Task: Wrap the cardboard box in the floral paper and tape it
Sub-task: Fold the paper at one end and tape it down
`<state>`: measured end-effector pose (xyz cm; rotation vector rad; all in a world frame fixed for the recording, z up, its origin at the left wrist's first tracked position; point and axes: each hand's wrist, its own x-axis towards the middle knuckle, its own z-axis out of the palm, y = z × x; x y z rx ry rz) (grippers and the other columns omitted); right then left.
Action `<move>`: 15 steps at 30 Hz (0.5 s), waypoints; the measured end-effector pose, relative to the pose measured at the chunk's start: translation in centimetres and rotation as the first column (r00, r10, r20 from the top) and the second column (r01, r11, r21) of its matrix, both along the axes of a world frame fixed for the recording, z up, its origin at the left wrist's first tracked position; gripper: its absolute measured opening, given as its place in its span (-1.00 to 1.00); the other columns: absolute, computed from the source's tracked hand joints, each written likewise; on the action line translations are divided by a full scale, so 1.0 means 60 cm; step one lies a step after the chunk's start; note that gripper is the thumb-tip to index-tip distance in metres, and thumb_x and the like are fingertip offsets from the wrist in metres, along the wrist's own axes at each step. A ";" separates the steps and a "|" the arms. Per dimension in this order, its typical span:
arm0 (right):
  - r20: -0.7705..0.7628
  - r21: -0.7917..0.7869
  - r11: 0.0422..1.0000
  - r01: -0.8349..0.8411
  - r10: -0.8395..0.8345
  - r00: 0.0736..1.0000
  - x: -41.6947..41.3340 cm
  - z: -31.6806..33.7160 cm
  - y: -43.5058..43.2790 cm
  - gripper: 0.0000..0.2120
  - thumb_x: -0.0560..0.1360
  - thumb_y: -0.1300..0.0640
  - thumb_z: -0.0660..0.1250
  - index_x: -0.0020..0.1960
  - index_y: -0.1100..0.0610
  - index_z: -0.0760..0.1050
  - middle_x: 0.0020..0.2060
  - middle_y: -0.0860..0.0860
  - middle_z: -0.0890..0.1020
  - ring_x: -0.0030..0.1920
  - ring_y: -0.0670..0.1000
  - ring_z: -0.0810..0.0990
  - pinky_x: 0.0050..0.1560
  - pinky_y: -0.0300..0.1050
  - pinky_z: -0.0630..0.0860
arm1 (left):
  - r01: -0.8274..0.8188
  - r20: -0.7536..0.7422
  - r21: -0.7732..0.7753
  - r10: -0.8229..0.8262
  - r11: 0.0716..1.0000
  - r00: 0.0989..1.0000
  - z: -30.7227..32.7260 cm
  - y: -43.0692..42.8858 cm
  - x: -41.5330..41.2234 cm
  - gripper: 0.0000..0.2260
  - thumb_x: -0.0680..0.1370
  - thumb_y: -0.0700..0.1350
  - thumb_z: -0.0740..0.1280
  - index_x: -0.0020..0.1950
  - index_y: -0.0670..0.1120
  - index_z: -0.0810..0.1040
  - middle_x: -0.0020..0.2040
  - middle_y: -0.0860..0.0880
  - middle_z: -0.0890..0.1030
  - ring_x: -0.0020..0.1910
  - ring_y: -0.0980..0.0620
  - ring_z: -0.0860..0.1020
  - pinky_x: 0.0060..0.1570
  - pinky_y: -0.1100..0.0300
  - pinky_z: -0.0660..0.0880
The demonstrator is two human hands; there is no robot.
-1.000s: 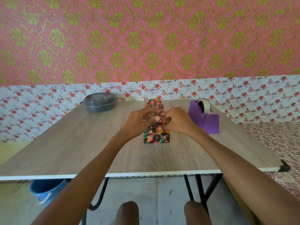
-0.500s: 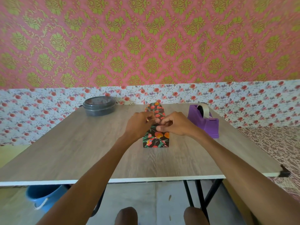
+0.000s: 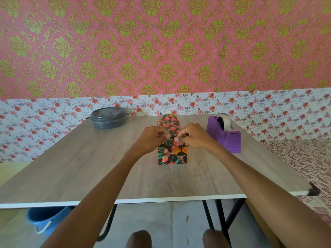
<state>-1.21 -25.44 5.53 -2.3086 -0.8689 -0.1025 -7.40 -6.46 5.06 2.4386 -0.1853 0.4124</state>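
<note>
Box (image 3: 172,155) wrapped in floral paper (image 3: 169,122), standing on the tabletop (image 3: 89,167) about midway between the left and right edges and nearer the far edge than the near one. The long axis of the box runs from the near edge toward the far edge, so I face one short end: a dark panel printed with red and orange flowers, folded flat. At the far end a flap of the same paper stands upright with a rounded top. Paper covers every face I can see.

Forearms reach in over the near edge and converge on the top of the box at its near end. There the left hand (image 3: 152,138) and the right hand (image 3: 192,137) meet, both knuckles-up with curled fingers. The left fingers (image 3: 161,135) pinch the floral paper at the top midline; the right fingers (image 3: 181,136) pinch it just beside them, the right thumbnail turned toward me. Whether a strip of tape lies under them I cannot tell.

Purple tape dispenser (image 3: 224,139) sits toward the far right corner, near the box but apart from it, with a tape roll (image 3: 223,122) mounted at its rear. Grey round container (image 3: 108,119), lid on, rests by the far edge, left of the box and well apart from it; I cannot make out its contents. Blue bucket (image 3: 44,219) stands on the floor under the near left corner, its inside hidden by the tabletop.
</note>
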 end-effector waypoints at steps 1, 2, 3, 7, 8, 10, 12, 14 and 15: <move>0.006 -0.018 1.000 0.005 -0.005 1.000 0.001 0.000 0.001 -0.77 0.47 0.01 0.48 -0.26 0.14 0.67 -0.40 -0.02 0.65 -0.41 -0.10 0.49 -0.24 -0.19 0.42 | -0.013 0.001 0.007 0.013 1.000 1.000 -0.003 -0.002 0.002 -0.84 0.61 -0.04 0.32 -0.14 -0.03 0.58 -0.27 0.11 0.57 -0.27 0.15 0.51 -0.22 0.29 0.40; 0.007 -0.030 1.000 0.008 -0.008 1.000 0.002 0.001 0.002 -0.75 0.48 0.00 0.47 -0.27 0.16 0.65 -0.41 0.02 0.63 -0.43 -0.10 0.45 -0.26 -0.18 0.39 | -0.019 -0.007 0.002 0.019 1.000 1.000 -0.006 -0.003 0.004 -0.83 0.61 -0.01 0.31 -0.12 -0.05 0.59 -0.25 0.08 0.58 -0.27 0.13 0.51 -0.21 0.28 0.42; 0.003 -0.036 0.999 0.012 -0.012 1.000 0.001 0.002 0.002 -0.73 0.49 0.00 0.47 -0.27 0.17 0.64 -0.43 0.03 0.60 -0.44 -0.09 0.42 -0.28 -0.18 0.35 | -0.014 -0.030 -0.015 0.014 1.000 0.999 -0.009 -0.003 0.004 -0.81 0.60 0.02 0.32 -0.09 -0.07 0.61 -0.22 0.05 0.60 -0.25 0.11 0.53 -0.20 0.27 0.43; -0.005 -0.063 0.998 0.025 -0.025 1.000 -0.004 0.006 0.003 -0.79 0.51 0.01 0.45 -0.20 0.11 0.68 -0.44 -0.14 0.57 -0.45 -0.13 0.42 -0.36 -0.21 0.32 | 0.019 -0.129 -0.001 -0.019 1.000 0.992 -0.019 0.003 0.008 -0.74 0.53 0.07 0.40 -0.10 -0.14 0.63 -0.17 -0.13 0.65 -0.16 -0.10 0.60 -0.16 0.11 0.47; -0.013 -0.064 0.998 0.020 -0.021 1.000 -0.004 0.006 0.004 -0.80 0.51 0.01 0.44 -0.18 0.11 0.69 -0.39 -0.11 0.61 -0.42 -0.11 0.46 -0.33 -0.18 0.38 | 0.019 -0.118 0.038 -0.015 0.999 0.993 -0.019 0.003 0.009 -0.72 0.53 0.06 0.41 -0.09 -0.17 0.62 -0.16 -0.16 0.64 -0.16 -0.14 0.60 -0.17 0.08 0.47; -0.030 -0.058 0.998 0.004 -0.006 1.000 -0.003 0.006 0.003 -0.80 0.52 0.01 0.44 -0.15 0.13 0.69 -0.31 -0.04 0.66 -0.38 -0.05 0.54 -0.25 -0.05 0.53 | 0.020 -0.084 0.123 -0.009 0.992 0.996 -0.016 0.001 0.012 -0.70 0.54 0.05 0.40 -0.03 -0.21 0.62 -0.15 -0.18 0.64 -0.15 -0.16 0.59 -0.15 0.01 0.51; -0.055 -0.049 0.998 -0.034 0.031 0.998 -0.004 0.008 -0.003 -0.80 0.51 0.00 0.45 -0.14 0.14 0.68 -0.34 -0.05 0.63 -0.35 -0.05 0.55 -0.20 0.01 0.59 | 0.020 -0.059 0.199 -0.008 0.980 0.998 -0.012 -0.002 0.011 -0.71 0.56 0.02 0.38 0.01 -0.21 0.62 -0.15 -0.17 0.65 -0.18 -0.13 0.59 -0.14 -0.01 0.52; -0.071 -0.027 0.995 -0.094 0.092 0.993 -0.009 0.009 -0.013 -0.83 0.46 0.02 0.51 -0.13 0.14 0.68 -0.35 -0.11 0.61 -0.34 -0.16 0.54 -0.22 -0.09 0.56 | 0.021 -0.036 0.235 -0.013 0.972 0.999 -0.011 -0.004 0.010 -0.73 0.56 0.01 0.39 0.01 -0.21 0.61 -0.16 -0.14 0.64 -0.21 -0.10 0.59 -0.15 0.00 0.52; -0.059 -0.020 0.993 -0.115 0.113 0.992 -0.014 0.008 -0.017 -0.84 0.41 0.06 0.55 -0.14 0.14 0.67 -0.36 -0.12 0.60 -0.35 -0.21 0.52 -0.25 -0.18 0.52 | 0.024 -0.027 0.233 -0.018 0.972 0.999 -0.011 -0.003 0.010 -0.74 0.55 0.01 0.40 -0.01 -0.20 0.61 -0.17 -0.13 0.64 -0.21 -0.09 0.58 -0.15 0.00 0.52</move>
